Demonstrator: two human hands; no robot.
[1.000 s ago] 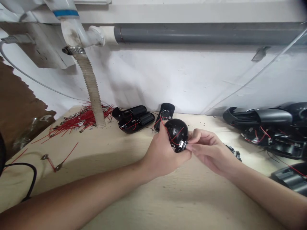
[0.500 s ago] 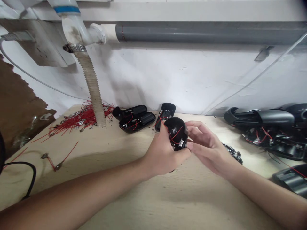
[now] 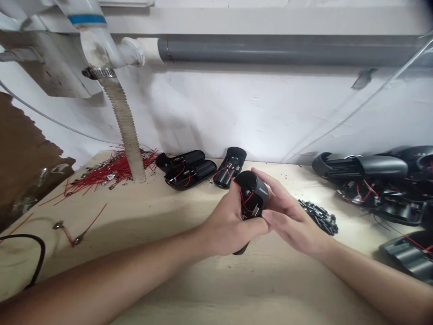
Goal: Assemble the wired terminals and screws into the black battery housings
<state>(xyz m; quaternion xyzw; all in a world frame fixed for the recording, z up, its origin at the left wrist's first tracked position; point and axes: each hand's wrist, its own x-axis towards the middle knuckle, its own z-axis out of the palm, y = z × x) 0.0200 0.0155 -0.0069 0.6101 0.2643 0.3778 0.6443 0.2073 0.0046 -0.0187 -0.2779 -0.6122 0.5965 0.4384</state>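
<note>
A rounded black plastic housing (image 3: 249, 184) with red wires, a small white connector and pale lettering on its side is held above the table. My left hand (image 3: 227, 222) is wrapped round it, thumb on the near left side and fingers curled beneath. On the right edge, the thumb of my right hand (image 3: 293, 216) presses close to the connector, while its other fingers rest along the far side. Whether a small part sits under that thumb cannot be seen. Right of my right hand lies a heap of small black parts (image 3: 320, 217).
Wired black housings (image 3: 191, 174) lie by the wall, with another housing (image 3: 233, 158) beside them. More housings (image 3: 382, 167) are piled at right. Red wires with metal contacts (image 3: 108, 171) lie around a ribbed hose (image 3: 123, 119) at left. A black cable (image 3: 42, 253) curves at the left edge.
The housing has turned in my hands, bringing its lettered side into view. Both hands sit slightly lower, and more of the small-parts heap shows. The whole view has shifted a little.
</note>
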